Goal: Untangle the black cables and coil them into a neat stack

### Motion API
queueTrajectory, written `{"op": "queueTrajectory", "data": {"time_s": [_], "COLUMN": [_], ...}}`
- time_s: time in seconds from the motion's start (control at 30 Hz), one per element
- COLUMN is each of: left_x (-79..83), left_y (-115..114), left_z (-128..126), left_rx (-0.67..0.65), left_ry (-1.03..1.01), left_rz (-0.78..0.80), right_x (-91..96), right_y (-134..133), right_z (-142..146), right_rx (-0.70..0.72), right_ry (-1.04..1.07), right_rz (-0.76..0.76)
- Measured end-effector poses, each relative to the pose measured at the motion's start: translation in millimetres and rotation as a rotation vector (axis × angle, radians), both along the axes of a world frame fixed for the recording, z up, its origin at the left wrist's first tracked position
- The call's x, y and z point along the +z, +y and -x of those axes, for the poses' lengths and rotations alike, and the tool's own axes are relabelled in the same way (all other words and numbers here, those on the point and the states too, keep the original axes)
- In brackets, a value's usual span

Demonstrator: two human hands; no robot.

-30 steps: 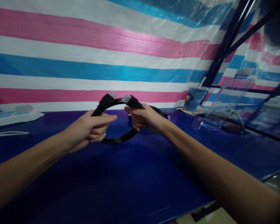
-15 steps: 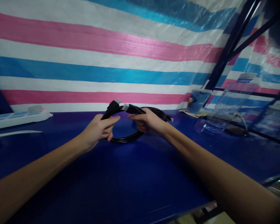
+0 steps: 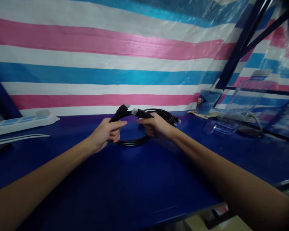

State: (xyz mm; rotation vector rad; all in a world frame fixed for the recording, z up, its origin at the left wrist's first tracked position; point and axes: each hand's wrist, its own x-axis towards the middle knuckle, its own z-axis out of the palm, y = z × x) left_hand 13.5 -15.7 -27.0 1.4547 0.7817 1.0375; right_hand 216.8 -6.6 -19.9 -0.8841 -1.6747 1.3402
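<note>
A coiled black cable (image 3: pixel 133 142) hangs in a loop between my two hands, above the blue table (image 3: pixel 125 183). My left hand (image 3: pixel 110 132) is closed around the left side of the coil, and a black plug (image 3: pixel 121 109) with a light-coloured tip sticks up past its thumb. My right hand (image 3: pixel 156 126) is closed on the coil's right side. From its thumb and finger a second black plug (image 3: pixel 140 113) with a pale tip points left. Behind my right hand lies another black cable coil (image 3: pixel 167 116), with its plug ends at the right.
At the left stands a white power strip (image 3: pixel 26 123) with a white cord (image 3: pixel 26 137) in front. Toward the right are a blue picture card (image 3: pixel 208 101), a clear plastic bottle (image 3: pixel 240 99) and a dark frame post (image 3: pixel 236 54). A striped sheet (image 3: pixel 110 57) hangs behind the table.
The view has shifted slightly, so most things sit a little further right. Both hands keep their hold on the cable, and the left plug leans more to the right.
</note>
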Motion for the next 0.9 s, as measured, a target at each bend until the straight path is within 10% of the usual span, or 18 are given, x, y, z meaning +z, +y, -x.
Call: {"op": "queueTrajectory", "data": {"time_s": [0.9], "left_x": [-13.0], "left_y": [3], "left_z": [13], "left_rx": [0.061], "left_ry": [0.386], "left_rz": [-0.212], "right_x": [-18.4], "right_y": [-9], "right_z": [1], "right_rx": [-0.13], "right_ry": [0.005], "right_rz": [0.008]}}
